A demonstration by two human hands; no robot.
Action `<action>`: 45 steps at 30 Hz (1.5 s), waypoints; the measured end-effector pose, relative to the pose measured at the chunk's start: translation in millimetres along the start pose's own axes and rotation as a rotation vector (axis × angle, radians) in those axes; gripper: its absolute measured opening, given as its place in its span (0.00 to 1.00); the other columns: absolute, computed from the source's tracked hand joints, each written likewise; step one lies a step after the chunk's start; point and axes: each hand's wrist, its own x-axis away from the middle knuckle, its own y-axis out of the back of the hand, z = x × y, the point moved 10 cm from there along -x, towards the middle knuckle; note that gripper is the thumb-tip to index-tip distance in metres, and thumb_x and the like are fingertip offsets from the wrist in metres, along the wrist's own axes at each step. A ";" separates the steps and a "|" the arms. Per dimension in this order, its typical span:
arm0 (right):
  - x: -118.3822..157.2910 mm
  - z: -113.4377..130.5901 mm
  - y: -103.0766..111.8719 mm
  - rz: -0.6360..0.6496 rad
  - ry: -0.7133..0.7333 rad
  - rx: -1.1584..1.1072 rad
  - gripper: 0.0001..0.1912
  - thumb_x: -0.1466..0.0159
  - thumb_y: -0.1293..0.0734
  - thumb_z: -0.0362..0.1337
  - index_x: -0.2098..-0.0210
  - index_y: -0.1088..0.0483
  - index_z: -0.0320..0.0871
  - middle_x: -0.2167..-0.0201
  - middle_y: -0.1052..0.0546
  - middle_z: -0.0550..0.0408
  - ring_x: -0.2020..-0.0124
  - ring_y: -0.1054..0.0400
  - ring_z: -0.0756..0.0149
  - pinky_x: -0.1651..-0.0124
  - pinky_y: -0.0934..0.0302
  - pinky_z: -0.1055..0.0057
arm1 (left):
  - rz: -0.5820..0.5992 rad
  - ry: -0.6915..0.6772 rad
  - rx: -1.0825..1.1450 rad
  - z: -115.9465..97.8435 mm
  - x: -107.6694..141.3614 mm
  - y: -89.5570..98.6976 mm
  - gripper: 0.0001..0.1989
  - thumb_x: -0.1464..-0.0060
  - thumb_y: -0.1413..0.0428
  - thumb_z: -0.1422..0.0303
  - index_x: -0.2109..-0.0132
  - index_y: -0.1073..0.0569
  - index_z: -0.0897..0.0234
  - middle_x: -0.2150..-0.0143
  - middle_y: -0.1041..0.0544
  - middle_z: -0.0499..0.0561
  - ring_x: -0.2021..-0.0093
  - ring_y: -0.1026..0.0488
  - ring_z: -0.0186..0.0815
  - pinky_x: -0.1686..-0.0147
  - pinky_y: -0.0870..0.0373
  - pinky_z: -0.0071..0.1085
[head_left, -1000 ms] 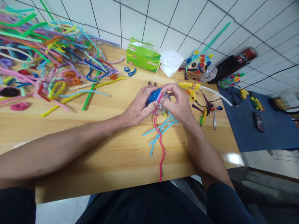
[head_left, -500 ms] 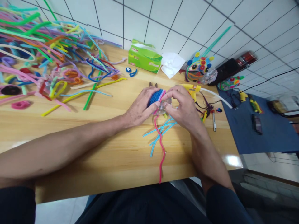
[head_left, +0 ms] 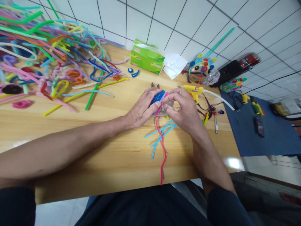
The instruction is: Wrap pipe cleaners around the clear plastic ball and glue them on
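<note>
My left hand [head_left: 141,108] is wrapped round a clear plastic bottle piece [head_left: 169,103] covered at its far-left end with blue and pink pipe cleaner windings [head_left: 158,99]. At the edge of the pink winding, the thumb and forefinger of my right hand [head_left: 185,110] are pinched together on the pink strand; their tips partly hide it. A long pink pipe cleaner [head_left: 162,142] trails wavily from under the bottle piece toward the table's front edge. Several light blue pipe cleaners [head_left: 153,152] lie beneath it. Two dark tips [head_left: 155,85] stick out beyond my left hand.
A heap of coloured pipe cleaners [head_left: 56,62] fills the back left. Behind my hands are a green tissue pack [head_left: 147,59] and a white tissue [head_left: 175,66]. To the right lie a yellow glue gun [head_left: 194,92], a decorated bottle figure [head_left: 199,70] and a blue mat [head_left: 249,138].
Both hands stay almost in place around the bottle piece, with only small finger movement at the pink winding. The whole view has shifted slightly.
</note>
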 end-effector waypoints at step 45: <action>5.8 0.0 -16.0 0.110 -0.167 0.159 0.22 0.32 0.26 0.46 0.43 0.28 0.45 0.44 0.22 0.40 0.41 0.28 0.42 0.38 0.31 0.45 | -0.103 0.283 -0.164 -37.2 2.6 33.2 0.03 0.41 0.41 0.70 0.65 0.27 0.62 0.72 0.24 0.45 0.74 0.33 0.30 0.70 0.35 0.29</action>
